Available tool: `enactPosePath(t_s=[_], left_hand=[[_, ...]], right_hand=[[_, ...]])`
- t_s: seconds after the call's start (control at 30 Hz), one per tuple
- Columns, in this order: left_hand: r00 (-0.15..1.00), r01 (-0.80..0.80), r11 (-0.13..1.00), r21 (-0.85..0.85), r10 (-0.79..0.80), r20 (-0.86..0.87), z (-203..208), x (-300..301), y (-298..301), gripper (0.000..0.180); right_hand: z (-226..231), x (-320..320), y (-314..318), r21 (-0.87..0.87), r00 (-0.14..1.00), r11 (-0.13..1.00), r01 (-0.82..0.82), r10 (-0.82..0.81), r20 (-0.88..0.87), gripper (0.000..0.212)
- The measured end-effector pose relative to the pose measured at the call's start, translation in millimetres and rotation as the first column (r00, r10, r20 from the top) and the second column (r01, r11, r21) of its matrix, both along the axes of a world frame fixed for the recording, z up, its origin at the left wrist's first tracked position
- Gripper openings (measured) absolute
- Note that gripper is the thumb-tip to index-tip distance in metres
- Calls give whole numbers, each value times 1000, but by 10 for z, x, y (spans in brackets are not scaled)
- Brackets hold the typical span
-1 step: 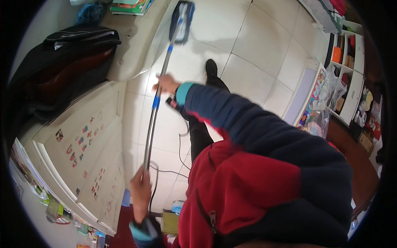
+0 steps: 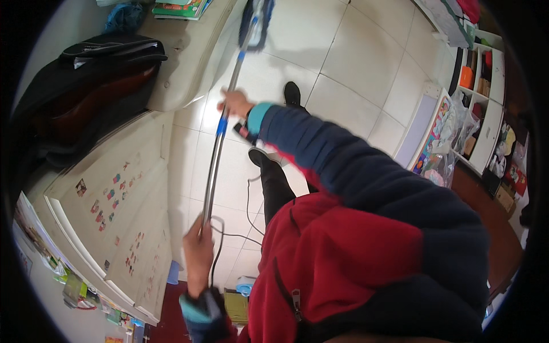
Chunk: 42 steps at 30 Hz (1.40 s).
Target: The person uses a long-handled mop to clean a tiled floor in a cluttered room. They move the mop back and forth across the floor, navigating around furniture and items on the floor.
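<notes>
Left grip (image 2: 198, 254) and right grip (image 2: 237, 104) are curling tight around the mop pole (image 2: 215, 166). Floor (image 2: 360, 57) is stretching right from the cream cabinet's (image 2: 137, 140) edge. Right shelves (image 2: 485, 136) are holding something orange (image 2: 466, 76).

Mop head (image 2: 255, 26): lies on the floor (image 2: 366, 54), far ahead. Pole (image 2: 214, 166): runs back from it through the right hand (image 2: 235, 104) to the left hand (image 2: 198, 248), nearer the body. Cabinet (image 2: 117, 197): stands left of the pole. Bag (image 2: 94, 94): sits beyond the cabinet. Cord (image 2: 235, 235): lies right of the pole. Shelving unit (image 2: 485, 128): stands far right; box (image 2: 466, 76) in one compartment.
</notes>
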<state>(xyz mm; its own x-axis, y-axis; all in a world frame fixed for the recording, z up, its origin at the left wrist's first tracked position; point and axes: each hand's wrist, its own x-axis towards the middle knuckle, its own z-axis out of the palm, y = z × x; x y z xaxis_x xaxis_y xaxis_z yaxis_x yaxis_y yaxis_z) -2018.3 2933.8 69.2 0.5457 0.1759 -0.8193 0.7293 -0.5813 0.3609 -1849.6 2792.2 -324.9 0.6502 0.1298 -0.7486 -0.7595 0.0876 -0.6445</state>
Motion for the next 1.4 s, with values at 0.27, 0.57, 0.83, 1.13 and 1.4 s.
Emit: enactPosePath(t_s=[0.27,0.57,0.83,1.13,1.4], left_hand=[[927,165,986,-25,-146,346,-852,682,-778,30],[970,-182,983,23,184,-158,85,-1753,522,28],[972,33,991,130,-2,-234,556,-2694,1479,36],[820,-568,757,-325,485,-304,93,-1568,1162,45],[998,58,995,-78,-59,-7,-781,1519,-1825,43]], right_hand=[[-513,1133,-1390,-186,955,937,-296,291,-58,25],[16,-1543,312,-674,-322,317,-667,694,644,21],[1336,-2978,1712,655,644,743,-139,570,-510,18],[950,-1291,666,397,760,850,346,-5,-650,24],[-5,1660,-2004,-42,982,999,17,-9,189,19]])
